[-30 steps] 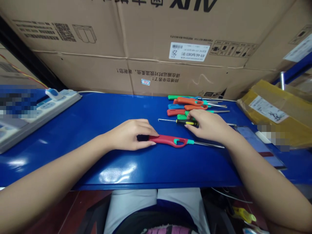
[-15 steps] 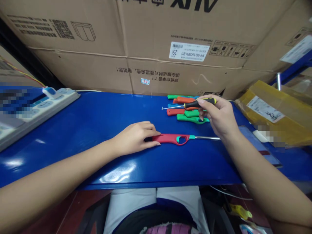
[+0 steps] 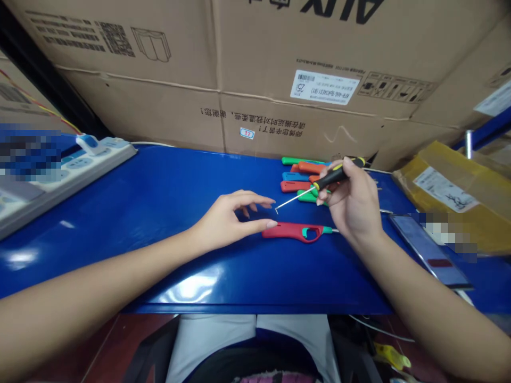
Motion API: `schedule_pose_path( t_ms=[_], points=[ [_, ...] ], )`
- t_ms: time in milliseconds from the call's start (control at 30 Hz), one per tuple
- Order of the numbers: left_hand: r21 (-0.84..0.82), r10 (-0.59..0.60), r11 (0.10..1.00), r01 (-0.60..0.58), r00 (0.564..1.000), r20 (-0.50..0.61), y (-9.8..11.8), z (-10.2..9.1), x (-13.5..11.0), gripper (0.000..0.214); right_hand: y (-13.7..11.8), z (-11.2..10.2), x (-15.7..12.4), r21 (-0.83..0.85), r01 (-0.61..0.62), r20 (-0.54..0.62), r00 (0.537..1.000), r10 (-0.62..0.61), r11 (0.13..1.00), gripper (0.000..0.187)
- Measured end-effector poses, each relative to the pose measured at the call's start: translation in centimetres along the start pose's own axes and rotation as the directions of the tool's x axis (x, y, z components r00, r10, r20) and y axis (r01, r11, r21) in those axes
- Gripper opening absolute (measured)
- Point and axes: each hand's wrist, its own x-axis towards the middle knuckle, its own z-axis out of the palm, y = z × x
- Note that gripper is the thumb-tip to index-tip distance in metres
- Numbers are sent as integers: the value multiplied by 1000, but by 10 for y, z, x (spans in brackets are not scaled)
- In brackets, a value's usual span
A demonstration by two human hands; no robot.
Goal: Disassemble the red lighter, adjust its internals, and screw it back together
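Observation:
A red long-nosed lighter [image 3: 293, 231] with a teal trigger lies on the blue table [image 3: 159, 202]. My left hand [image 3: 229, 219] rests beside its butt end, fingers spread and lifted, the thumb tip touching the red handle. My right hand [image 3: 351, 205] holds a thin hooked pick with a black and yellow handle [image 3: 333, 176], tilted so its metal tip points down-left between my left fingers and the lighter.
Several more lighters [image 3: 303, 175] in red, orange, green and blue lie stacked behind my right hand. A white power strip [image 3: 75, 165] is at the left. Cardboard boxes [image 3: 255, 80] wall the back. A phone [image 3: 429, 247] and a yellow parcel [image 3: 451, 186] lie at the right.
My right hand lifted the pick from the table, then swung its tip down toward the lighter's butt end. My left hand opened its fingers off the lighter's handle.

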Motion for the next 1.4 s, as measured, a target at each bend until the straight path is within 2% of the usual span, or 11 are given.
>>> schedule_pose_path(
  t_ms=[100, 267, 467, 667, 900, 1200, 1400],
  points=[
    [-103, -31, 994, 32, 999, 11, 5, -1, 0, 40, 12, -4, -4, 44, -87, -28, 996, 88, 995, 29],
    [-164, -78, 983, 86, 995, 55, 9, 3, -2, 27, 20, -6, -6, 72, -204, -37, 978, 207, 976, 26],
    [-175, -127, 975, 133, 991, 45, 12, 4, -1, 12, 22, -5, -9, 42, -219, -5, 976, 219, 975, 27],
    [-102, -63, 993, 65, 998, 19, 11, 4, -1, 6, 21, -5, -11, -7, -160, 20, 987, 160, 987, 27],
    [59, 138, 989, -139, 990, 22, 9, 1, -2, 5, 14, 0, -17, -63, -43, 43, 998, 46, 997, 28],
    [148, 196, 967, -208, 976, 92, 7, -4, -3, 9, 13, 0, -25, -130, 77, 103, 993, -64, 989, 22],
    [332, 265, 893, -303, 952, 155, 8, -8, -2, 16, 11, 0, -31, -137, 176, 132, 979, -158, 975, 14]
  ],
)
